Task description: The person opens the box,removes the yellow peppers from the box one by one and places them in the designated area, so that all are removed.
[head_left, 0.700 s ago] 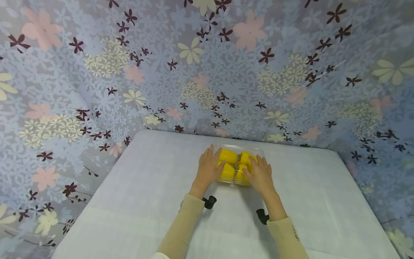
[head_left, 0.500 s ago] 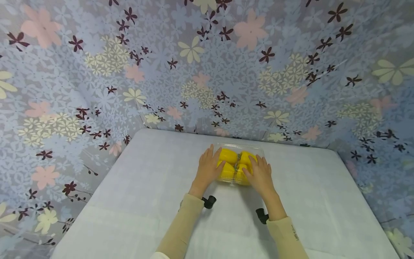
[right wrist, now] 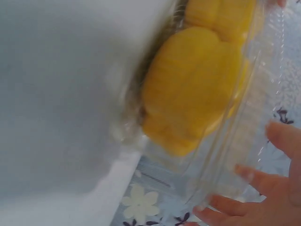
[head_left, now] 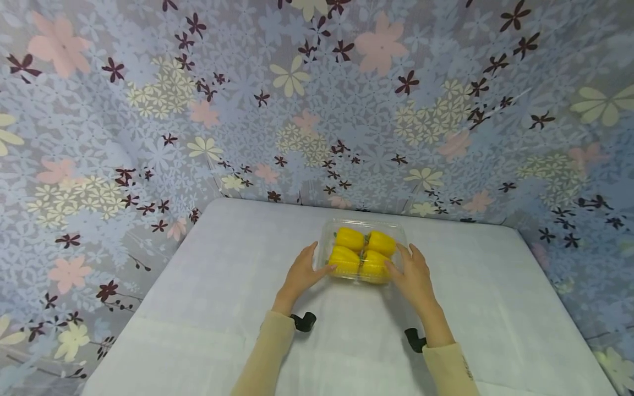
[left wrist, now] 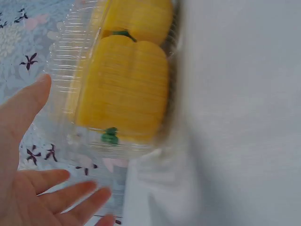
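A clear plastic clamshell box (head_left: 366, 224) sits near the far edge of the table with several yellow bell peppers inside, one of them the near-left pepper (head_left: 344, 260). Green stems show through the plastic in the left wrist view. My left hand (head_left: 302, 275) is at the box's left side, thumb and fingers spread apart, the thumb tip right at the near-left corner. On the opposite side, my right hand (head_left: 415, 278) has its fingers spread along the right wall, with the thumb by the near-right pepper (head_left: 375, 268). Neither hand is curled round the box.
A white cloth covers the table (head_left: 223, 286). Behind it hangs a floral-patterned curtain (head_left: 247, 126), close beyond the far edge. Black camera mounts (head_left: 304, 322) stick out inward from both wrists.
Both hands have drawn back from over the box and moved apart, the left to the left and the right to the right, uncovering the peppers. The box stays in place.
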Demonstrator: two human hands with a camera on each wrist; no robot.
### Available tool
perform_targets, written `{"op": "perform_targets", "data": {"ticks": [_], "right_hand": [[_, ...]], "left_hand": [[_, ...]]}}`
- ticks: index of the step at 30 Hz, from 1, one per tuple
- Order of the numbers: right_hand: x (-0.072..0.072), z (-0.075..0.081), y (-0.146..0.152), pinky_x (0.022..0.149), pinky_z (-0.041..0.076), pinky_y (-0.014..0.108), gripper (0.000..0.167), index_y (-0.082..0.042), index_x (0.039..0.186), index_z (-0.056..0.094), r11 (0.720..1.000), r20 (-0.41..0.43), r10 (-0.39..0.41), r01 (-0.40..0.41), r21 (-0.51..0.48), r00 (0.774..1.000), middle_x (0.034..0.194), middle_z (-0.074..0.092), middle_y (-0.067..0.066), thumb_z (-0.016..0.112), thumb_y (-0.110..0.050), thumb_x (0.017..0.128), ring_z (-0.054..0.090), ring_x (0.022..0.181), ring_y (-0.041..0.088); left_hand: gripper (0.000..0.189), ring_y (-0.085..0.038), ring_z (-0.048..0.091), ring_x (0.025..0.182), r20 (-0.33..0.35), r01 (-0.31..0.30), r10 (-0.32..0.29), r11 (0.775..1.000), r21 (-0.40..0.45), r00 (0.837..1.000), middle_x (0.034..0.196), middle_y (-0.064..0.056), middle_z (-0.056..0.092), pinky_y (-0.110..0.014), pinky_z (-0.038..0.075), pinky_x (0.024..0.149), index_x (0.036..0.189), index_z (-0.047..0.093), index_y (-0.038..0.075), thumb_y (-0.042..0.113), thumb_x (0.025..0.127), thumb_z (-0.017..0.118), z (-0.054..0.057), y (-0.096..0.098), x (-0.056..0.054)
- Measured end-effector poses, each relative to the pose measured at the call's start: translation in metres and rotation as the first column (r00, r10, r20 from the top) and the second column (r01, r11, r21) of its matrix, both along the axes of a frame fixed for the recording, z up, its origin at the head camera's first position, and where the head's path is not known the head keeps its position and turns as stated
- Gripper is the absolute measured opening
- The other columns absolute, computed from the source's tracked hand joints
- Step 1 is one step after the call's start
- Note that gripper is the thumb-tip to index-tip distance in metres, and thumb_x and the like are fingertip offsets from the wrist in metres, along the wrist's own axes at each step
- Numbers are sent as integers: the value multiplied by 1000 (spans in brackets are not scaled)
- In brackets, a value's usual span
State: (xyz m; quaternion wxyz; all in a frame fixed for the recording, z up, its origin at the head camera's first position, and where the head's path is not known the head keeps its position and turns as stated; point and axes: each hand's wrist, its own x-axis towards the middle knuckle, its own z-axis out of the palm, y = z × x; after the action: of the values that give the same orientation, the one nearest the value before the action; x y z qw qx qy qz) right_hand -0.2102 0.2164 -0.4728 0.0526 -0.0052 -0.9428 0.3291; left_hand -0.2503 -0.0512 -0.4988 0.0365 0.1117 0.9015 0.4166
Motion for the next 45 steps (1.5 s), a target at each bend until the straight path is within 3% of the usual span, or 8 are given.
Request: {"op": "perform_targets", "data": {"ticks": [4,8,15,20,24,33,38,45], "right_hand": [[1,-3,11,109,16,68,73,0,149,21,998,76,12,-7,-62,997,154,10,33,47,-44,97,14,140,53],[-1,-9,17,110,16,66,76,1,150,16,992,91,66,-55,-112,994,154,9,33,48,-44,97,13,140,52],[2,-15,16,107,20,69,89,0,150,17,983,88,145,-134,-123,986,154,8,33,71,-28,85,14,139,54],[3,-17,15,107,23,67,89,2,149,21,985,30,152,-149,-86,988,152,13,34,75,-19,81,18,137,54],[3,-18,15,107,23,67,88,1,148,23,986,20,147,-145,-89,989,151,16,34,76,-19,81,20,136,53],[4,-18,19,106,23,68,85,-2,147,28,984,11,151,-149,-96,988,151,19,33,76,-20,80,22,136,53],[5,-18,21,105,25,68,81,-3,147,30,982,-5,151,-150,-116,989,151,20,32,75,-19,82,23,136,53],[5,-18,21,106,24,68,78,-3,146,32,982,-39,149,-153,-111,988,151,21,32,73,-21,83,23,136,52]], "left_hand": [[84,-32,53,121,15,41,-42,995,87,999,137,-16,53,-47,43,102,146,33,-2,39,83,72,-9,-5,2],[81,-31,56,111,-42,49,-43,988,146,998,125,-15,61,-46,47,96,142,40,-4,32,79,76,-16,-5,4],[78,-27,54,100,-111,37,-13,976,214,994,119,-17,59,-41,47,88,141,39,-7,24,80,76,-25,1,9],[78,-28,54,101,-127,5,30,962,272,991,118,-18,57,-41,47,91,139,39,-8,23,79,77,-27,6,12],[77,-29,54,103,-94,-20,54,944,330,994,119,-18,55,-43,47,94,139,41,-5,22,77,79,-29,8,12],[74,-24,53,98,46,-81,68,903,421,997,112,-17,55,-42,47,91,139,41,2,15,77,79,-34,9,8],[74,-21,51,92,52,-101,87,901,423,995,105,-15,54,-36,47,86,137,42,2,15,75,80,-31,10,9],[71,-21,50,88,74,-161,143,872,463,987,103,-17,55,-28,44,82,136,45,2,15,76,80,-28,16,11]]}}
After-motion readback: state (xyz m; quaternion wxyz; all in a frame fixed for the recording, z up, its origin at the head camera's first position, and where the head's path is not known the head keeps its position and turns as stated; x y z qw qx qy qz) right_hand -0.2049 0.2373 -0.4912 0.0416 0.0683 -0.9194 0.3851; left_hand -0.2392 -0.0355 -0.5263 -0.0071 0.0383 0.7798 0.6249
